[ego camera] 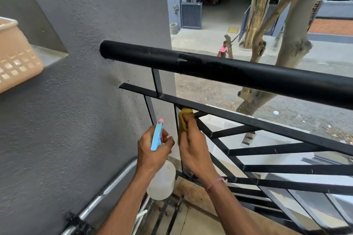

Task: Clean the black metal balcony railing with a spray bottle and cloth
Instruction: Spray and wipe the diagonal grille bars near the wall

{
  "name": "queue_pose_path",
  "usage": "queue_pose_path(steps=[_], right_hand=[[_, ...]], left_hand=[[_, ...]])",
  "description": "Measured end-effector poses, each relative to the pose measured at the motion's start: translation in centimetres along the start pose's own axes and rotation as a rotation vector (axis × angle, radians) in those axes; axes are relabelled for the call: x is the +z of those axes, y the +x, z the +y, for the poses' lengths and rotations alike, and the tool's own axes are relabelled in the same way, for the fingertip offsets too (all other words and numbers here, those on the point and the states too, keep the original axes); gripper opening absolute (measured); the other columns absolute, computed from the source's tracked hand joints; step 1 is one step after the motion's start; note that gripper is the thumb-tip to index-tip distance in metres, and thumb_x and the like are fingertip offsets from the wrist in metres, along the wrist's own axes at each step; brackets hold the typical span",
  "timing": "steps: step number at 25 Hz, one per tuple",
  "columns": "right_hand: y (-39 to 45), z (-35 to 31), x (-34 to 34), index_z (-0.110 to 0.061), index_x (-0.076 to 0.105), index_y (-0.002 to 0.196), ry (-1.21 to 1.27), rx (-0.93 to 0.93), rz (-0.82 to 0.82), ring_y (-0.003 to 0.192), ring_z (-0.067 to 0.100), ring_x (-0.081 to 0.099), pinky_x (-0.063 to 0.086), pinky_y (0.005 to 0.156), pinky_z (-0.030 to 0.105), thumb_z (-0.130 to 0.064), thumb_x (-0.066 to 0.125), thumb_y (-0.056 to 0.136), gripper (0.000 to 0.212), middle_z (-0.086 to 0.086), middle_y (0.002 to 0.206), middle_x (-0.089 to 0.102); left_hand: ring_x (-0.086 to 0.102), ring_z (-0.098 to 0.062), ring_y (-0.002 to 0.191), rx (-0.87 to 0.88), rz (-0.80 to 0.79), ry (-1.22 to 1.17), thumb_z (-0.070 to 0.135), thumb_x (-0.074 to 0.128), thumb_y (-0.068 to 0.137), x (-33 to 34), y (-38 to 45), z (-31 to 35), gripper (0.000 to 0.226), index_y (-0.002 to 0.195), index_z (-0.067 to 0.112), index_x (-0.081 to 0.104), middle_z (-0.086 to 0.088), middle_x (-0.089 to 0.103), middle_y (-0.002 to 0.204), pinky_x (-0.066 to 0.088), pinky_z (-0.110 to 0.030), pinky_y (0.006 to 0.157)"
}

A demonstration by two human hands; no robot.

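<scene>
Left hand: my left hand (pixel 152 147) grips the neck of the spray bottle (pixel 161 179), fingers curled round the blue trigger head, pink nozzle pointing toward 12 o'clock.
Spray bottle: upright, its translucent white body hanging below the fist, just at 9 o'clock of the other hand.
Right hand: my right hand (pixel 193 147) holds the yellow cloth (pixel 183 120), fingers wrapped over it.
Cloth: I see it pressed on a thin vertical bar just under the flat crossbar of the railing (pixel 248 78).
Railing: black, with a thick round top rail running from the grey wall (pixel 76 82) toward 3 o'clock, slanted bars below.
Basket: a beige basket (pixel 15 55) sits on a ledge at 9 o'clock, well apart.
</scene>
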State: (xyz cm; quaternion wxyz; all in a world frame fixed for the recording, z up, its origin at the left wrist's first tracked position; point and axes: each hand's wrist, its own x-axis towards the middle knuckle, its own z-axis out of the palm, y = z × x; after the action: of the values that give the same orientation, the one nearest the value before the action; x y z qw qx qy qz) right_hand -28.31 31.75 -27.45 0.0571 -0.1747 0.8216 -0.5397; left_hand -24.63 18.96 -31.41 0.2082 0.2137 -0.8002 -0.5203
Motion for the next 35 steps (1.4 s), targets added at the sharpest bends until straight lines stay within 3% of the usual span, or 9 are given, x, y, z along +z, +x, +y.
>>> queue_pose_path(steps=[3, 6, 8, 12, 16, 21, 24, 30, 35], right_hand=[[-3.3, -0.6, -2.0, -0.031, 0.055, 0.125, 0.383, 0.219, 0.101, 0.088, -0.006, 0.064, 0.057, 0.075, 0.020, -0.006, 0.034, 0.105, 0.038, -0.011, 0.104, 0.064], [-4.9, -0.4, -4.0, -0.044, 0.058, 0.116, 0.433, 0.323, 0.133, 0.093, 0.012, 0.070, 0.062, 0.081, 0.040, -0.014, 0.033, 0.106, 0.041, -0.001, 0.111, 0.067], [-5.2, -0.5, -5.2, -0.045, 0.058, 0.112, 0.412, 0.350, 0.145, 0.092, 0.014, 0.070, 0.062, 0.082, 0.045, -0.015, 0.033, 0.107, 0.039, -0.001, 0.109, 0.067], [-5.9, -1.5, -7.5, -0.042, 0.060, 0.104, 0.390, 0.406, 0.147, 0.090, 0.020, 0.070, 0.061, 0.082, 0.043, -0.015, 0.034, 0.108, 0.038, 0.001, 0.100, 0.068], [-6.8, -2.3, -9.5, -0.039, 0.062, 0.099, 0.404, 0.470, 0.148, 0.095, 0.032, 0.068, 0.060, 0.084, 0.054, -0.017, 0.035, 0.108, 0.036, 0.011, 0.103, 0.068], [-7.9, -2.6, -12.3, -0.032, 0.062, 0.110, 0.411, 0.492, 0.166, 0.093, 0.031, 0.069, 0.061, 0.081, 0.051, -0.015, 0.034, 0.108, 0.032, 0.013, 0.102, 0.067], [-8.5, -2.6, -14.2, -0.031, 0.061, 0.112, 0.412, 0.502, 0.166, 0.094, 0.028, 0.068, 0.061, 0.081, 0.048, -0.015, 0.034, 0.108, 0.032, 0.011, 0.104, 0.067], [-9.6, -2.5, -17.9, -0.036, 0.058, 0.102, 0.401, 0.477, 0.104, 0.090, 0.020, 0.065, 0.055, 0.061, 0.022, -0.013, 0.033, 0.108, 0.034, 0.004, 0.101, 0.065], [-11.0, -1.3, -21.2, -0.038, 0.059, 0.105, 0.367, 0.471, 0.069, 0.086, 0.017, 0.064, 0.053, 0.061, 0.019, -0.012, 0.033, 0.108, 0.036, -0.001, 0.095, 0.064]], left_hand=[[0.067, -0.025, 0.070, -0.012, -0.010, -0.016, 0.017, 0.081, 0.084, 0.2, -0.3, 1.9, 0.015, 0.085, 0.015, 0.066, -0.006, 0.064, 0.074, 0.063, -0.039, 0.065], [0.059, -0.014, 0.065, -0.072, 0.039, 0.021, 0.014, 0.079, 0.085, 0.6, -0.5, 4.0, 0.013, 0.081, 0.012, 0.068, -0.002, 0.062, 0.070, 0.051, -0.024, 0.057], [0.060, -0.016, 0.064, -0.094, 0.069, 0.054, 0.013, 0.079, 0.084, 0.7, -0.7, 5.3, 0.016, 0.074, 0.012, 0.067, -0.002, 0.063, 0.068, 0.052, -0.025, 0.057], [0.071, -0.023, 0.068, -0.214, 0.062, -0.002, 0.014, 0.078, 0.084, 0.7, -1.1, 7.2, 0.020, 0.072, 0.014, 0.063, -0.004, 0.066, 0.071, 0.065, -0.044, 0.071], [0.069, -0.017, 0.073, -0.279, 0.018, -0.102, 0.007, 0.078, 0.087, 1.0, -2.1, 9.7, 0.018, 0.081, 0.014, 0.063, -0.009, 0.065, 0.084, 0.066, -0.040, 0.071], [0.064, -0.014, 0.063, -0.313, -0.018, -0.033, 0.009, 0.076, 0.087, 2.5, -3.3, 11.4, 0.019, 0.081, 0.011, 0.059, -0.007, 0.060, 0.082, 0.064, -0.030, 0.061], [0.065, -0.016, 0.069, -0.338, -0.067, -0.034, 0.011, 0.077, 0.088, 3.9, -4.4, 12.1, 0.016, 0.093, 0.008, 0.062, -0.008, 0.061, 0.088, 0.062, -0.024, 0.059], [0.065, -0.016, 0.068, -0.382, -0.057, 0.020, 0.014, 0.078, 0.087, 6.7, -6.5, 13.1, 0.017, 0.093, 0.009, 0.063, -0.010, 0.063, 0.087, 0.065, -0.032, 0.064], [0.068, -0.018, 0.071, -0.386, -0.047, -0.001, 0.011, 0.080, 0.085, 9.1, -8.2, 14.0, 0.016, 0.093, 0.010, 0.066, -0.011, 0.064, 0.090, 0.064, -0.031, 0.062]])
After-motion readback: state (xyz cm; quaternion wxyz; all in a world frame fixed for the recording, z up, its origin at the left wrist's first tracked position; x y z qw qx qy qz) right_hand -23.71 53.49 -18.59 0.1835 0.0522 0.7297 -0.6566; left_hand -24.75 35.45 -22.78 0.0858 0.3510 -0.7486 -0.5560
